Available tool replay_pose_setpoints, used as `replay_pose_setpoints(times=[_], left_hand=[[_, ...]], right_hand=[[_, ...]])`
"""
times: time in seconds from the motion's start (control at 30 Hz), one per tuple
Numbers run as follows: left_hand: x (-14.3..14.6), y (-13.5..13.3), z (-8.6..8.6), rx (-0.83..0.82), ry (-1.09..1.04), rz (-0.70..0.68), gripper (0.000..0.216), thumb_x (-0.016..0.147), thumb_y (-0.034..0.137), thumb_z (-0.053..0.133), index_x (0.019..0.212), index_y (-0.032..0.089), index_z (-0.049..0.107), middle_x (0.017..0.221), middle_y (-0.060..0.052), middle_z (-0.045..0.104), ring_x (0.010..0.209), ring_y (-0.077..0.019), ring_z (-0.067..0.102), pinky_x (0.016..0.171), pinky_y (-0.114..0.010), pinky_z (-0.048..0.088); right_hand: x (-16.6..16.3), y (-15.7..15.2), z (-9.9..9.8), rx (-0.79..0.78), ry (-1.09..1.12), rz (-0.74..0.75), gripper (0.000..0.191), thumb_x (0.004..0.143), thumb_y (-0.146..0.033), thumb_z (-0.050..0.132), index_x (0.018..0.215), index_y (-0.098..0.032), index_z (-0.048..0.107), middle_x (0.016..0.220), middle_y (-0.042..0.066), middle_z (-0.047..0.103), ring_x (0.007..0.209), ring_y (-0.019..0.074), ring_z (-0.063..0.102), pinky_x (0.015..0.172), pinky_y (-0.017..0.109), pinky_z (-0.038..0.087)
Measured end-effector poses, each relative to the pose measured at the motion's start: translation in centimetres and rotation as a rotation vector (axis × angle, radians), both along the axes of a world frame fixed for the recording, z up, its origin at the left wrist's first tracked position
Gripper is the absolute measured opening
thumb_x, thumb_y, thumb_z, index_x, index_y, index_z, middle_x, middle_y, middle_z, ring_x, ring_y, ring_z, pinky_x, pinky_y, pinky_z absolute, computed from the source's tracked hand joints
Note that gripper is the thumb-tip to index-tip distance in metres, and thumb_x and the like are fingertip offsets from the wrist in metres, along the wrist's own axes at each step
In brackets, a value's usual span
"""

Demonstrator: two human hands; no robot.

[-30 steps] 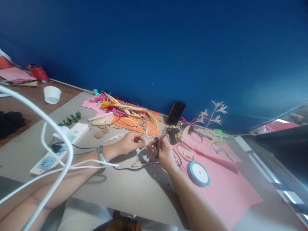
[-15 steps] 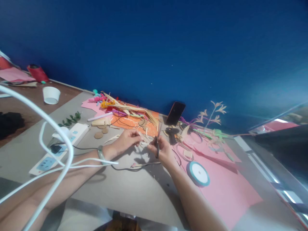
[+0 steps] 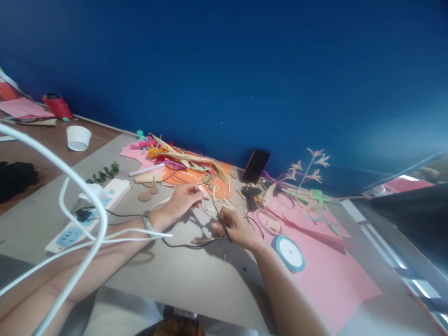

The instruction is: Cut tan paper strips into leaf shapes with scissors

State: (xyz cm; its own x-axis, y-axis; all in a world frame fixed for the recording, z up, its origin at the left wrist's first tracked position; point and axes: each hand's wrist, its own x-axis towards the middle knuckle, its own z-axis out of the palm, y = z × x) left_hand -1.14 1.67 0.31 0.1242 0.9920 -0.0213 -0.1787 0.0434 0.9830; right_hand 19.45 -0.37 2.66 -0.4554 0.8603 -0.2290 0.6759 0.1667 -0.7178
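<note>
My left hand [image 3: 182,201], with a bangle [image 3: 146,220] at its wrist, pinches a small pale piece of what looks like dried husk [image 3: 204,191] between thumb and fingertips. Scissors [image 3: 220,215] with dark handles are gripped in my right hand [image 3: 238,229]. Their blades point up and left toward the pale piece, whose exact distance from the tips is blurred. Beyond both hands, pale husk scraps [image 3: 224,204] lie on the table and on an orange sheet [image 3: 187,178]. A black glue gun [image 3: 251,197] lies just past my right hand.
A phone [image 3: 256,166] leans on the blue wall. Husk flowers [image 3: 311,169] and a ribbon roll [image 3: 290,253] are on the right, by pink paper [image 3: 336,280]. On the left are a power strip [image 3: 117,190], a thick white cable [image 3: 100,200], wooden discs [image 3: 144,196] and a cup [image 3: 79,138].
My right hand has drawn down and slightly right with the scissors, whose blades now tilt left instead of upright. My left hand has lifted slightly, still pinching the pale piece.
</note>
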Motion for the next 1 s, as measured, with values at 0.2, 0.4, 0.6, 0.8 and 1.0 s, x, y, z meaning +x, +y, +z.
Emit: replay_pose_setpoints(times=[0.2, 0.4, 0.6, 0.8, 1.0], left_hand=[[0.05, -0.09, -0.16, 0.014, -0.025, -0.017, 0.011, 0.071, 0.024, 0.062, 0.069, 0.013, 0.062, 0.050, 0.002, 0.055, 0.046, -0.0070, 0.047, 0.045, -0.018, 0.032], [0.14, -0.24, 0.14, 0.002, -0.032, -0.022, 0.012, 0.071, 0.024, 0.063, 0.069, 0.013, 0.063, 0.051, 0.002, 0.055, 0.047, -0.0070, 0.048, 0.046, -0.018, 0.032], [0.11, -0.25, 0.13, -0.006, -0.047, -0.020, 0.012, 0.071, 0.024, 0.064, 0.069, 0.013, 0.063, 0.051, 0.001, 0.056, 0.047, -0.0070, 0.048, 0.046, -0.018, 0.033], [0.19, -0.20, 0.08, -0.028, -0.056, -0.016, 0.014, 0.070, 0.026, 0.065, 0.068, 0.013, 0.063, 0.051, 0.001, 0.057, 0.045, -0.0068, 0.047, 0.044, -0.019, 0.031], [0.10, -0.19, 0.19, -0.024, -0.070, -0.030, 0.016, 0.070, 0.028, 0.066, 0.068, 0.013, 0.064, 0.050, 0.001, 0.056, 0.046, -0.0066, 0.047, 0.044, -0.018, 0.030]], right_hand=[[-0.02, 0.08, -0.32, -0.030, 0.055, -0.020, 0.037, 0.073, -0.047, 0.068, 0.068, -0.019, 0.044, 0.053, -0.006, 0.048, 0.051, 0.0094, 0.041, 0.048, 0.022, 0.026], [-0.08, 0.12, -0.72, -0.087, 0.116, -0.032, 0.040, 0.071, -0.049, 0.070, 0.068, -0.020, 0.042, 0.053, -0.005, 0.050, 0.049, 0.0097, 0.043, 0.046, 0.021, 0.026], [-0.08, 0.18, -0.89, -0.110, 0.161, -0.037, 0.041, 0.070, -0.048, 0.071, 0.066, -0.020, 0.041, 0.050, -0.005, 0.051, 0.048, 0.0096, 0.044, 0.045, 0.021, 0.026], [-0.15, 0.31, -0.96, -0.184, 0.248, -0.059, 0.047, 0.065, -0.051, 0.075, 0.063, -0.021, 0.039, 0.045, -0.007, 0.050, 0.043, 0.0087, 0.043, 0.043, 0.021, 0.026], [-0.32, 0.15, -0.63, -0.222, 0.260, -0.110, 0.047, 0.067, -0.051, 0.073, 0.061, -0.021, 0.037, 0.040, -0.007, 0.048, 0.039, 0.0078, 0.040, 0.041, 0.021, 0.025]])
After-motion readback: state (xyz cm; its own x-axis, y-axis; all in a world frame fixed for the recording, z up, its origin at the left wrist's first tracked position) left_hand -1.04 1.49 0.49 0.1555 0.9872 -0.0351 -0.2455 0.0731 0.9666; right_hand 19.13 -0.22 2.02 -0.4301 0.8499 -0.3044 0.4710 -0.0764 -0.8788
